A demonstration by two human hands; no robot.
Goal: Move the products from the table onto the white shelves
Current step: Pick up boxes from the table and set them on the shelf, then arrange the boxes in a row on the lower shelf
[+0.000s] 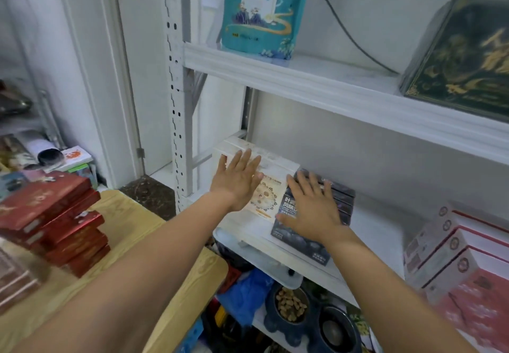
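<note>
The left hand (238, 180) was laid flat, fingers straight and released, on the cream boxes (268, 201) on the white shelf (380, 231). The right hand (314, 206) was likewise spread, grasping nothing, on the dark boxes (300, 245) touching them. Red boxes (55, 215) were seen stacked on the bench (129, 215), well apart

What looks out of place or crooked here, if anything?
The stack of red boxes on the wooden table is untidy: its boxes sit staggered and twisted, not squared up. Nothing looks spilled or damaged.
</note>
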